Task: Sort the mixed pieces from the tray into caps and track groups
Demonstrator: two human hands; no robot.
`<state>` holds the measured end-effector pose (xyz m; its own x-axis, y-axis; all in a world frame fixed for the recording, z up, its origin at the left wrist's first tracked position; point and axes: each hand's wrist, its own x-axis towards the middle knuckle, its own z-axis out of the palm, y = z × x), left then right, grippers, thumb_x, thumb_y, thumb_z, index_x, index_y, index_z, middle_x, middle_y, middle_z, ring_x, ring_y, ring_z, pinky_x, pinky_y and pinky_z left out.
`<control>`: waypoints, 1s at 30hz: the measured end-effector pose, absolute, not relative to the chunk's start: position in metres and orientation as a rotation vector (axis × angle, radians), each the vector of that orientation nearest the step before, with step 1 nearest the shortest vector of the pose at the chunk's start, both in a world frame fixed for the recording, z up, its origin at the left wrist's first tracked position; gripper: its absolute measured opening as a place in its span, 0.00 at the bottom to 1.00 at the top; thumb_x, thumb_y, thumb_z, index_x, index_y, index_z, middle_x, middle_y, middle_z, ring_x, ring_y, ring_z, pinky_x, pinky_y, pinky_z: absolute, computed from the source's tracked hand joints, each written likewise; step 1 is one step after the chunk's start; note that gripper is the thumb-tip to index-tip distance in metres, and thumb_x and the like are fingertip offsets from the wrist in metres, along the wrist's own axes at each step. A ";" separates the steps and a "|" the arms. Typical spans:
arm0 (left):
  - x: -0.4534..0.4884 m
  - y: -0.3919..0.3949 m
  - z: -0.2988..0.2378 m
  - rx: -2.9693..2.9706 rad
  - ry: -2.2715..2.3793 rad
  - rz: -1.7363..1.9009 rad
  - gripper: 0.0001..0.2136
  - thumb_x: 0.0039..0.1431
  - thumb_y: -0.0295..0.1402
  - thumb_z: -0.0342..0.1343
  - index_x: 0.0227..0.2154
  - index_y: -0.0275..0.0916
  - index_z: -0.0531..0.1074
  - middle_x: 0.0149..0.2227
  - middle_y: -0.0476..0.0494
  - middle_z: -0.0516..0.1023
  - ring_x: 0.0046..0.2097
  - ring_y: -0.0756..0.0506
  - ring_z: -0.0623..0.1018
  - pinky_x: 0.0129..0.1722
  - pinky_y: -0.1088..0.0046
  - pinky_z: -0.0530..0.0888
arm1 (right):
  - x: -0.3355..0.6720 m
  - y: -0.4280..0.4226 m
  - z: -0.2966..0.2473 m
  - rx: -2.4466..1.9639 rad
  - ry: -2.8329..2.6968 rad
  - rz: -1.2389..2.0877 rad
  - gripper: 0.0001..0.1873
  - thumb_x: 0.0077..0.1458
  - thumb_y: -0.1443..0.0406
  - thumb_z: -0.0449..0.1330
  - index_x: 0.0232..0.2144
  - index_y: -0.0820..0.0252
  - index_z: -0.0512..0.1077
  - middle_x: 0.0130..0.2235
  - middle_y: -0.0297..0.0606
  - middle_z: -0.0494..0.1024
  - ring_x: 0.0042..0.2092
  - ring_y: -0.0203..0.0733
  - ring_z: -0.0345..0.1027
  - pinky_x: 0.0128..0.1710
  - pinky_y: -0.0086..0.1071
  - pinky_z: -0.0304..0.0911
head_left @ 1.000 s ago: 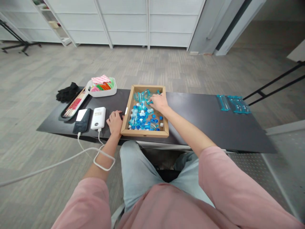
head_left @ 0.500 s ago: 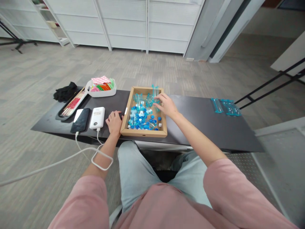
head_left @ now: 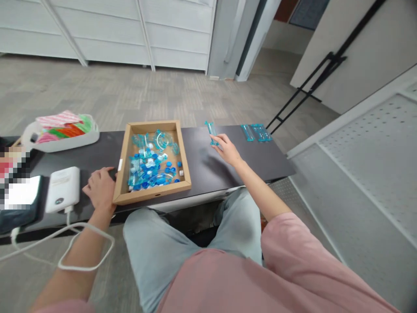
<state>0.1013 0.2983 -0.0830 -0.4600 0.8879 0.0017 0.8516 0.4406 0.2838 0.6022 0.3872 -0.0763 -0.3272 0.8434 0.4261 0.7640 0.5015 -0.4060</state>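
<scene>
A clear blue plastic piece (head_left: 210, 130), long with wider ends, is held by one end in the fingertips of my right hand (head_left: 228, 150), raised over the dark table right of the cardboard box. My left hand (head_left: 101, 187) lies on the table against the left side of the open cardboard box (head_left: 122, 174), fingers loosely spread; a small black thing (head_left: 113, 174) shows by its fingertips, partly hidden. Inside the box is a jumble of clear blue plastic parts (head_left: 143, 167) and small blue and white pieces (head_left: 169, 169). Similar clear blue pieces (head_left: 257, 132) lie lined up at the table's far right.
To the left on the dark table (head_left: 202, 167) are a white power bank (head_left: 63, 189) with a cable, a phone (head_left: 19, 198), and a white tray (head_left: 68, 142) of colourful bundles. A white cable (head_left: 87, 267) loops across my left forearm.
My right hand has left the box and moved right, carrying the clear blue plastic piece. My left hand stays by the box. The view has turned to the right.
</scene>
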 end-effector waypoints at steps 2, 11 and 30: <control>0.099 0.300 -0.085 1.517 2.546 0.355 0.31 0.83 0.40 0.35 0.74 0.36 0.74 0.76 0.20 0.71 0.77 0.25 0.70 0.74 0.45 0.64 | 0.634 0.385 -0.083 -1.454 -2.126 0.151 0.29 0.79 0.61 0.60 0.78 0.48 0.76 0.64 0.49 0.79 0.65 0.54 0.79 0.72 0.50 0.77; 0.095 0.301 -0.091 1.425 2.591 0.396 0.34 0.78 0.40 0.30 0.74 0.46 0.74 0.77 0.22 0.71 0.80 0.27 0.69 0.74 0.40 0.64 | 0.720 0.390 -0.099 -1.918 -2.197 0.062 0.31 0.77 0.60 0.58 0.77 0.59 0.75 0.73 0.56 0.79 0.78 0.63 0.69 0.82 0.60 0.61; 0.087 0.299 -0.099 1.429 2.590 0.477 0.31 0.76 0.43 0.40 0.77 0.70 0.68 0.78 0.42 0.72 0.79 0.30 0.69 0.77 0.39 0.62 | 0.755 0.418 -0.105 -1.971 -2.039 0.187 0.36 0.75 0.56 0.61 0.79 0.64 0.71 0.79 0.63 0.72 0.84 0.71 0.58 0.80 0.69 0.62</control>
<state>0.0865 0.2986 -0.0985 -0.5369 0.8433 0.0261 0.7973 0.4970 0.3426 0.7545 0.4183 -0.1050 -0.0150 0.9923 0.1227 0.9535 0.0511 -0.2971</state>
